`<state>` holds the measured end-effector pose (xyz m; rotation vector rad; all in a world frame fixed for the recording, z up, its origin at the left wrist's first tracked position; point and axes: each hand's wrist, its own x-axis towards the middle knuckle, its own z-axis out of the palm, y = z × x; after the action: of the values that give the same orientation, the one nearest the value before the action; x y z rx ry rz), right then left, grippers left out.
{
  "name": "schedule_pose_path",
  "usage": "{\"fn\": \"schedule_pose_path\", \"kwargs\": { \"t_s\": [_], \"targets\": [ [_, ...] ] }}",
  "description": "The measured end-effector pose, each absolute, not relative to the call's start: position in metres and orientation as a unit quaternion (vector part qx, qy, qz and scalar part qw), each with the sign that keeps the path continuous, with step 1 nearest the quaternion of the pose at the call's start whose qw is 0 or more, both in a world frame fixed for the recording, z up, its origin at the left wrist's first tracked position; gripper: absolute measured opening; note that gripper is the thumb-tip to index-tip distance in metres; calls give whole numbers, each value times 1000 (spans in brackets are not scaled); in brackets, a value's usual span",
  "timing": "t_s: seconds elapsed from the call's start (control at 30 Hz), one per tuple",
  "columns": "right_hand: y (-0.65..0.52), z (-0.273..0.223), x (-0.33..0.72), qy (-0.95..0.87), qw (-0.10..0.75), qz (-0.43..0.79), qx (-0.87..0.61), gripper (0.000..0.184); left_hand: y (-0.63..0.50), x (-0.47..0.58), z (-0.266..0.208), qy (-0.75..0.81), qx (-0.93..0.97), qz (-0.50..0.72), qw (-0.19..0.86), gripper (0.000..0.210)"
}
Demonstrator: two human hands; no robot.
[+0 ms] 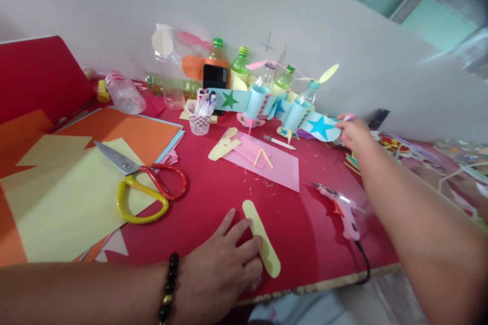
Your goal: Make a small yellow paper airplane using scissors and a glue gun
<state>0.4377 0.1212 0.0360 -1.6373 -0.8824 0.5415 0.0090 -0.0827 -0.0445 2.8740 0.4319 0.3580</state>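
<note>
My left hand [224, 261], with a black bead bracelet on its wrist, lies with fingers spread on the red tabletop, fingertips resting on a pale yellow rounded paper strip [263, 241]. My right hand [354, 132] reaches far out to the right, its fingers closed beside the wing tip of a blue bottle airplane [299, 114] with a star on it. Something small and pinkish shows at these fingers; what it is I cannot make out. A second blue bottle airplane [256, 104] with a green star stands to the left.
Large scissors [143, 177] lie partly on yellow paper [68, 198]. A pink glue gun [341, 208] rests at the right. A marker cup [200, 123], pink paper [284, 170], a white pen [280, 142] and a dark phone [215, 77] are farther back. Plastic bottles [239, 65] line the wall.
</note>
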Motion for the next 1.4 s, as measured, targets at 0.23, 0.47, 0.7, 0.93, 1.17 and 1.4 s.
{"fn": "schedule_pose_path", "kwargs": {
  "t_s": [0.23,0.47,0.7,0.93,1.17,1.4],
  "targets": [
    [120,36,436,-371,568,239,-694,27,-82,9,-43,149,975,124,107,15],
    [119,36,435,-366,579,243,-687,28,-82,8,-41,147,975,126,110,16],
    [117,37,434,-361,580,247,-687,27,-83,10,-43,151,974,127,112,17],
    [116,36,431,-359,581,247,-688,26,-82,9,-48,148,972,138,117,16],
    [113,34,428,-356,586,252,-683,26,-83,8,-44,148,974,132,111,16],
    [113,35,428,-352,592,261,-676,28,-83,9,-46,148,974,134,110,17]
  ]
}}
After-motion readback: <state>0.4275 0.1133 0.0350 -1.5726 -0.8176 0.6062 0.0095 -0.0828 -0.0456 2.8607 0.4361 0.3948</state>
